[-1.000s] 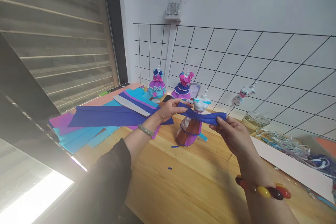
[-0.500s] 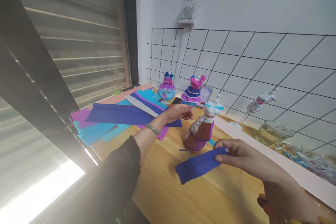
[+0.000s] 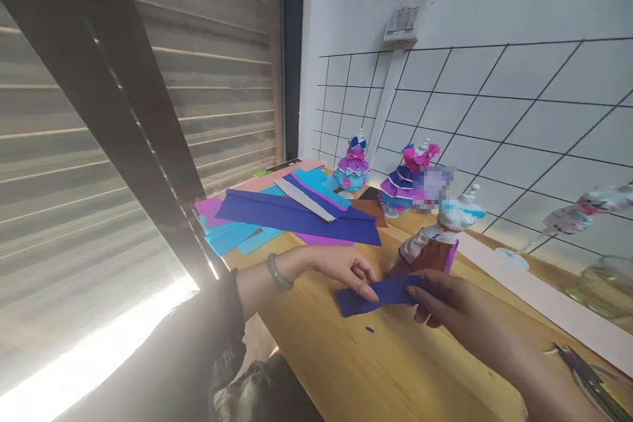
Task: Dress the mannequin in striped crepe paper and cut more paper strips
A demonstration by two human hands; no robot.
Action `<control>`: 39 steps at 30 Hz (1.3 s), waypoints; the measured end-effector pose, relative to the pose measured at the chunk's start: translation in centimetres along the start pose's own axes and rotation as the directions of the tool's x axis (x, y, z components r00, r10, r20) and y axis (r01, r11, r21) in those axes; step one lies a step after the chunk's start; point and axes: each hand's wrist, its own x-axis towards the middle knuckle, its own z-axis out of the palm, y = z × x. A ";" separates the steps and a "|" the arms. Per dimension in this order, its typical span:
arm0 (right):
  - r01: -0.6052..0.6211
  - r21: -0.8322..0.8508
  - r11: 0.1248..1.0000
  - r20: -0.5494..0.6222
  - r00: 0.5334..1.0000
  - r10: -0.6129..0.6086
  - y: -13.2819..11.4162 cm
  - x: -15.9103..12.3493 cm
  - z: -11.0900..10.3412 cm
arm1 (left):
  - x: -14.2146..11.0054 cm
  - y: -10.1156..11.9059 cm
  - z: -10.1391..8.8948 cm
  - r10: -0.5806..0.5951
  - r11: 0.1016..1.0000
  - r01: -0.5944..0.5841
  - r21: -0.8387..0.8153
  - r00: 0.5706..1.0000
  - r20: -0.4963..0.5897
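Observation:
A short strip of dark blue crepe-like paper [image 3: 353, 303] is stretched between my two hands above the wooden table. My right hand [image 3: 448, 297] pinches its right end between thumb and fingers. Over its middle, my left hand [image 3: 343, 267] has curled fingers, with the thumb lying on the strip. Just behind the strip stands a small dress-form mannequin [image 3: 457, 217] with a white and light blue top and a brown and purple skirt. The strip and my right hand hide the lower skirt.
Blue, purple and light blue paper sheets [image 3: 297, 217] are piled at the back left. Behind are two dressed mini mannequins [image 3: 352, 168] and a wire grid [image 3: 475, 99]. Scissors or pliers [image 3: 588, 376] lie at the right, near a clear round container [image 3: 606, 283]. A blue scrap [image 3: 370, 330] is on the table [image 3: 356, 369].
My left hand has come down from beside the mannequin onto the blue paper strip. The right hand still holds the strip, now flatter. The view has turned left.

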 end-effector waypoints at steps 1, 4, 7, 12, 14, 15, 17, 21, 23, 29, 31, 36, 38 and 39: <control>0.007 -0.005 1.000 -0.008 1.000 -0.007 0.0 0.0 0.1 | -0.8 -0.2 0.5 -0.016 1.000 0.015 -0.005 0.999 -0.038; 0.030 -0.023 0.999 0.004 1.000 -0.030 0.1 -0.1 0.4 | -2.9 -0.8 1.5 -0.049 0.999 0.051 0.008 0.983 -0.178; 0.035 0.007 0.999 0.032 0.999 -0.035 0.3 0.2 1.0 | -4.7 -1.7 1.9 -0.081 0.997 0.081 -0.009 0.962 -0.262; -0.060 0.049 0.997 0.038 0.998 0.058 0.1 1.2 4.2 | -6.2 -4.5 1.1 -0.049 0.993 0.092 0.072 0.887 -0.458; -0.100 -0.018 0.995 0.075 0.992 0.101 -0.3 1.4 6.1 | -6.3 -5.9 0.4 -0.093 0.966 0.222 0.133 0.778 -0.622; -0.081 -0.049 0.995 0.112 0.990 0.086 -0.4 1.5 7.1 | -6.4 -6.5 0.0 -0.102 0.955 0.259 0.143 0.743 -0.662; 0.001 -0.092 0.996 0.185 0.983 0.016 -0.6 1.6 8.7 | -6.3 -7.4 -0.9 -0.100 0.937 0.307 0.164 0.690 -0.717; 0.076 -0.102 0.992 0.195 0.979 -0.055 0.1 2.2 10.5 | -5.8 -8.1 -2.2 -0.069 0.892 0.385 0.236 0.632 -0.772; 0.030 -0.057 0.998 0.231 0.973 -0.016 0.7 2.7 10.7 | -5.3 -8.1 -2.6 -0.054 0.860 0.428 0.277 0.616 -0.786; -0.084 0.115 0.990 0.316 0.948 0.044 2.1 3.6 10.7 | -4.3 -8.5 -3.5 0.011 0.754 0.533 0.384 0.574 -0.819; -0.098 0.153 0.983 0.323 0.945 0.044 2.2 3.6 10.8 | -4.1 -8.6 -3.8 0.038 0.723 0.554 0.413 0.565 -0.824; -0.131 0.217 0.967 0.345 0.937 0.050 2.2 3.8 11.0 | -4.1 -8.8 -4.9 0.134 0.644 0.591 0.486 0.538 -0.832; -0.149 0.234 0.961 0.354 0.933 0.058 2.2 3.9 11.0 | -4.0 -9.0 -5.6 0.174 0.615 0.605 0.505 0.521 -0.836; -0.156 0.241 0.958 0.356 0.932 0.062 2.2 3.9 11.0 | -3.8 -9.1 -5.9 0.195 0.601 0.611 0.515 0.513 -0.836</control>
